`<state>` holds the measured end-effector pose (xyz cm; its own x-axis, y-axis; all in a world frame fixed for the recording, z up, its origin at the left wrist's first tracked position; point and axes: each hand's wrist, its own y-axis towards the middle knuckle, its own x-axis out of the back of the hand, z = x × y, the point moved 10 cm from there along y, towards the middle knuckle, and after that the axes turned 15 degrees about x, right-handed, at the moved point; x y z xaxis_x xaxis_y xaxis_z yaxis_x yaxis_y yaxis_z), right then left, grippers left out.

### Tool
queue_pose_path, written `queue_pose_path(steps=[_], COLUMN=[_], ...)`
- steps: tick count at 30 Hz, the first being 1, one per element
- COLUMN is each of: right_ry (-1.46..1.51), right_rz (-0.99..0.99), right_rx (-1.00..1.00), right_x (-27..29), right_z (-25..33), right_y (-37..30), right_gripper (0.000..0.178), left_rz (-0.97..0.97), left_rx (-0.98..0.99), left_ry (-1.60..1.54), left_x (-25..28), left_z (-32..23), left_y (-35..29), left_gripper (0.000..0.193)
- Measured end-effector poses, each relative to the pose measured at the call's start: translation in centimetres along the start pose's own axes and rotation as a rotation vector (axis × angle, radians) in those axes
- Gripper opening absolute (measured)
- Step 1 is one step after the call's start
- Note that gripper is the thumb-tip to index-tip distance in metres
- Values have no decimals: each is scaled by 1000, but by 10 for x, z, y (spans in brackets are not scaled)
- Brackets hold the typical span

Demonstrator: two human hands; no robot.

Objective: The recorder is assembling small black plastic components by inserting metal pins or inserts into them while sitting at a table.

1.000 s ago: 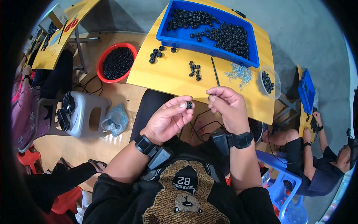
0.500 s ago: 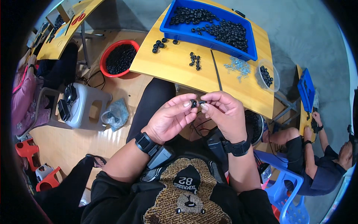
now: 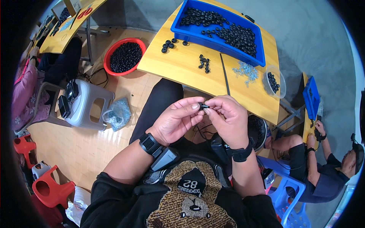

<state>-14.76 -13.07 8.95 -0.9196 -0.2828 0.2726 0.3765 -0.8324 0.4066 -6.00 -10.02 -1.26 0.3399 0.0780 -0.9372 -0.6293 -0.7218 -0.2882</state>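
In front of my chest, my left hand (image 3: 173,122) pinches a small round black plastic part (image 3: 201,106) between thumb and forefinger, its other fingers loosely curled. Facing it, my right hand (image 3: 229,122) grips a smaller black piece (image 3: 206,106) at the fingertips. The two pieces meet end to end, partly hidden by my fingers. Beyond my hands, on the yellow table (image 3: 182,70), lie several small black parts (image 3: 204,63), a dark thin rod (image 3: 224,72) and a pile of clear bluish small pieces (image 3: 246,70).
A blue tray (image 3: 216,45) of black rings stands at the table's back, a clear tub (image 3: 282,85) at its right. A red basin (image 3: 108,66) of black parts and a plastic bag (image 3: 117,114) sit on the floor, left. Co-workers sit both sides, one by a blue chair (image 3: 292,190).
The two black pieces, apart before, now touch as my right hand has closed in on my left. The view has shifted slightly; a leg and sandal at lower left are gone, showing a red stool.
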Motion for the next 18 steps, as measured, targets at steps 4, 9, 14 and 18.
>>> queue_pose_path(steps=[4, 9, 14, 18], right_ry=[-232, -320, -310, -172], right_rz=[66, 90, 103, 38], right_rx=[91, 116, 149, 11], right_x=[-1, -3, -3, 0], right_z=[12, 16, 20, 2], right_y=[6, 7, 8, 2], right_gripper=[16, 16, 16, 15], left_rz=[-22, -17, -25, -41], left_rx=[-5, -11, -18, -22], left_ry=[1, 21, 45, 52], left_x=[3, 6, 5, 7], left_z=[-1, -3, -6, -5], left_y=[0, 1, 0, 1], left_gripper=[25, 26, 25, 25])
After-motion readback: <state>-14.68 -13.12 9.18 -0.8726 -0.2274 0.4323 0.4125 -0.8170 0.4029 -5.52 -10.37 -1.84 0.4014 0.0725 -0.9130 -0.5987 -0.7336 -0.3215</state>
